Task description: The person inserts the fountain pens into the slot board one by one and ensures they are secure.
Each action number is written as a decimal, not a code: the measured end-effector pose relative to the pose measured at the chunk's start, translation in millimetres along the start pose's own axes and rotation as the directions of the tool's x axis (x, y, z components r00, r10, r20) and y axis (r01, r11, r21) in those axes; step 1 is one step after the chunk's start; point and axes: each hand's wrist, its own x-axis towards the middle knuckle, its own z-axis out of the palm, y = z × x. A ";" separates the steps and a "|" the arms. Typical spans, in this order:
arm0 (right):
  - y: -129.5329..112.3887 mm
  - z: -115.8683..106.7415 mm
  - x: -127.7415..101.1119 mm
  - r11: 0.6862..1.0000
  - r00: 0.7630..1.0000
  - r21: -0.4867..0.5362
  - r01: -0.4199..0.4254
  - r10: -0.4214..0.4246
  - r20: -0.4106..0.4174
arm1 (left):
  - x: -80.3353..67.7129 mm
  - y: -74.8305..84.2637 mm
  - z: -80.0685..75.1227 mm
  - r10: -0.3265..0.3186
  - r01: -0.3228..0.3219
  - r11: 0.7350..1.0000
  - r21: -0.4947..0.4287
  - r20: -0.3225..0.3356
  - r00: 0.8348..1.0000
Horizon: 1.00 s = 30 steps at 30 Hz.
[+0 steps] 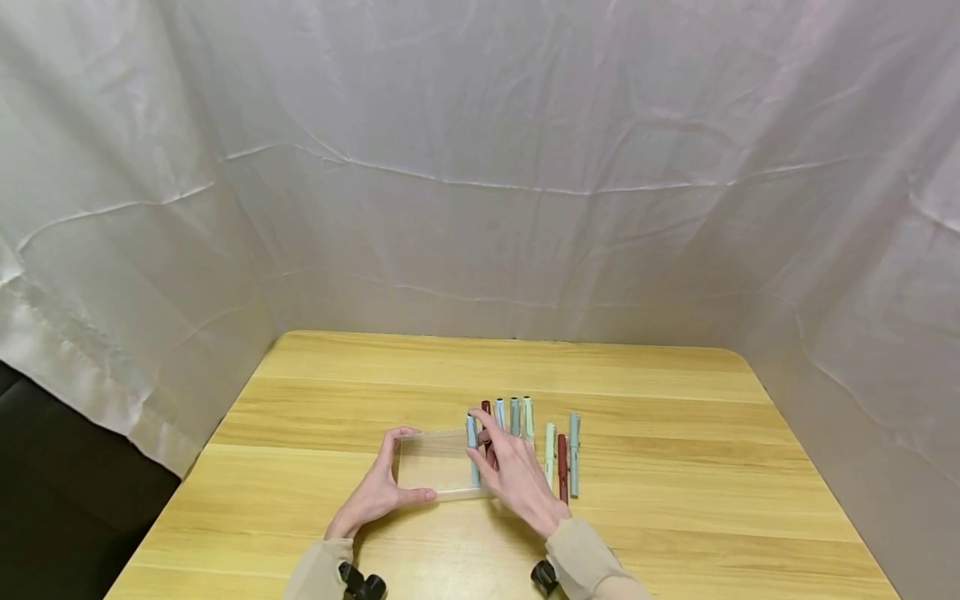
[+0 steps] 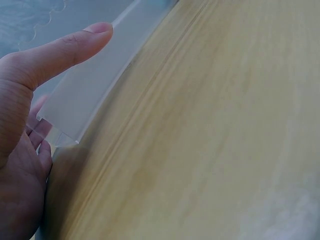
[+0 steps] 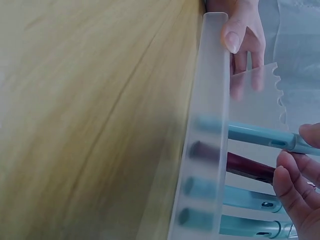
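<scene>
A shallow clear plastic case (image 1: 435, 462) with a scalloped holder strip (image 3: 279, 95) lies before me. My left hand (image 1: 381, 490) grips its left end, thumb along the near wall and fingers round the far side. My right hand (image 1: 517, 479) reaches over the right part of the case. Its fingers pinch a light blue pen (image 1: 472, 437) that lies across the case. Right beside it, partly behind the fingers, is a dark red pen (image 3: 250, 167). Further right in the case are another light blue pen (image 1: 500, 410), a grey-blue pen (image 1: 515, 415) and a pale green pen (image 1: 528, 417).
On the table (image 1: 675, 467) right of the case lie a pale green pen (image 1: 550, 454), a dark red pen (image 1: 562, 467) and a grey-blue pen (image 1: 574, 454). White curtains (image 1: 495, 233) hang round the table's back and sides. A black surface (image 1: 60, 492) shows at the left.
</scene>
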 end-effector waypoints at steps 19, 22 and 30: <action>1.3 -3.3 10.0 0.995 0.999 -0.090 0.046 -0.048 -0.018 | 0.0 0.9 0.3 0.005 -0.005 1.000 -0.007 0.015 1.000; 1.1 -3.3 10.9 0.993 0.998 -0.109 0.053 -0.056 -0.025 | 0.2 1.0 0.4 0.005 -0.005 1.000 -0.009 0.014 1.000; 0.7 -5.0 15.0 0.991 0.999 -0.130 0.034 -0.034 0.003 | 0.5 0.4 0.2 -0.010 0.011 1.000 -0.009 0.013 1.000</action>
